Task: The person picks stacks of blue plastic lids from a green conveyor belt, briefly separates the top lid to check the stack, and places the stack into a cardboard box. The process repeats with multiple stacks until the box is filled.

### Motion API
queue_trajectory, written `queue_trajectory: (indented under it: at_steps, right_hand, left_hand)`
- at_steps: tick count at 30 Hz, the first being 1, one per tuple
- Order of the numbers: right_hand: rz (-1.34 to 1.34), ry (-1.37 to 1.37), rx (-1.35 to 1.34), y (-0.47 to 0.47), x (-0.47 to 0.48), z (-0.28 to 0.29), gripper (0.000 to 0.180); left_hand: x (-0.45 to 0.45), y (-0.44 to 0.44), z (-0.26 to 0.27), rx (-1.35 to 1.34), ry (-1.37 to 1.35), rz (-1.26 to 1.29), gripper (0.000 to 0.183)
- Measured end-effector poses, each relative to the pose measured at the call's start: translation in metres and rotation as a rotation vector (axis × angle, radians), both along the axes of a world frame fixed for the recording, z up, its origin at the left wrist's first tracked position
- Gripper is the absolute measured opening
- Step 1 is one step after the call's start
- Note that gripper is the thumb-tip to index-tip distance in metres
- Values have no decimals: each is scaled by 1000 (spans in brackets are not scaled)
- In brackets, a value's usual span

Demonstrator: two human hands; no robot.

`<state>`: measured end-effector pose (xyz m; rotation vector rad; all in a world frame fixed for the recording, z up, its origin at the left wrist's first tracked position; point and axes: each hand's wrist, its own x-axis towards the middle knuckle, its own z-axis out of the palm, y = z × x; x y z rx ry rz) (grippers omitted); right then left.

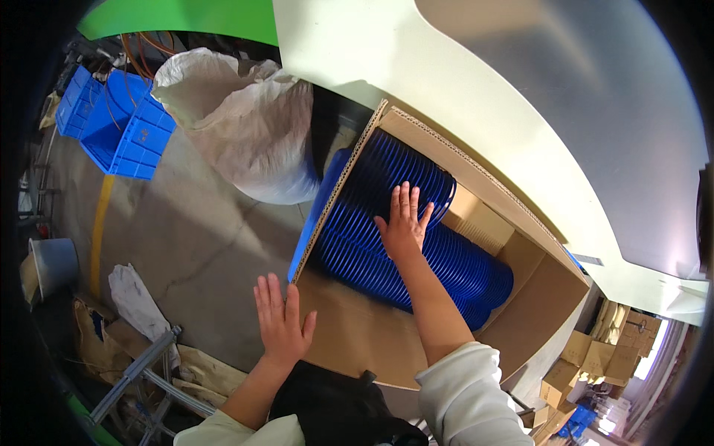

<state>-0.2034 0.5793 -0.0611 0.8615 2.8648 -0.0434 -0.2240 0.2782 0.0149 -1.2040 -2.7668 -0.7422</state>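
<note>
An open cardboard box (357,329) stands before me, tilted in the view. Inside it lie rows of blue ring-edged round plastic pieces (390,262), stacked on their sides, with one stack on top of the others. My right hand (406,223) rests or hovers over the upper stack, its fingers spread and its palm down; whether it touches is hard to tell. My left hand (281,323) is at the box's near left corner, fingers apart and holding nothing. Whether it touches the cardboard cannot be told.
A white woven sack (251,128) and blue plastic crates (134,128) stand on the floor at upper left. A large white and green machine housing (474,95) borders the box's far side. A metal frame (145,362) is at lower left, and cardboard boxes (560,379) lie at lower right.
</note>
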Motion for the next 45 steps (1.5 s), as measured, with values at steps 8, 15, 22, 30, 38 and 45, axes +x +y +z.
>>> queue_trajectory:
  at_steps: [8,15,22,30,38,45]
  right_hand:
    - [-260,253,142,26,41,-6,89]
    - [-267,142,-70,45,57,-2,87]
    - [-592,612,-210,51,117,-29,81]
    - [-37,483,-8,72,32,8,77]
    - [-32,388,-179,74,51,25,70]
    - [-445,648,-288,-67,242,78,61]
  left_hand:
    - [-5,0,2,43,-24,-33,63]
    - [-6,4,5,34,-41,-39,66]
    - [-8,4,9,34,-34,-97,71]
    - [-7,3,7,0,-45,-103,73]
    - [-5,4,5,-5,-30,-86,76]
    - [-3,-1,5,-13,-26,-101,79]
